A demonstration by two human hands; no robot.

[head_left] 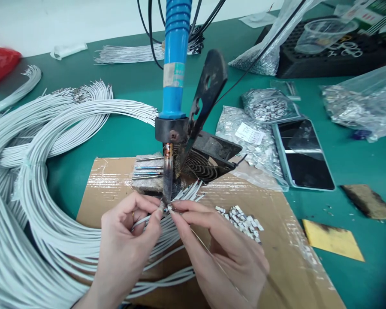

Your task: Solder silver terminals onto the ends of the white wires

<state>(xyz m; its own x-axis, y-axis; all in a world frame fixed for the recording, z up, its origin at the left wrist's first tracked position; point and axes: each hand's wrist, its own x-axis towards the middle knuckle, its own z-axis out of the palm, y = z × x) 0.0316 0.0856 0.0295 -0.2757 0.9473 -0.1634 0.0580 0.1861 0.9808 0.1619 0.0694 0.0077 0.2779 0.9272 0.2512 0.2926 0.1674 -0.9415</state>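
My left hand [127, 240] pinches the end of a white cable [142, 220] between thumb and fingers. Close beside it, my right hand [223, 253] pinches a small silvery metal connector [170, 208], with a thin solder wire [203, 243] running back across the fingers. Both sets of fingertips meet under the tip of a soldering iron [174, 51]. The iron has a blue handle and is clamped pointing down in a black metal stand [209, 81]. Whether the tip touches the connector, I cannot tell. More white cables [161, 240] run beneath my hands over brown cardboard [106, 184].
Large coils of white cable [41, 201] fill the left. A small fan [202, 159] stands behind the iron. Loose metal connectors [242, 221] lie right of my hands. Beyond are bagged parts [266, 105], a phone [304, 154] and a scorched yellow sponge [333, 240].
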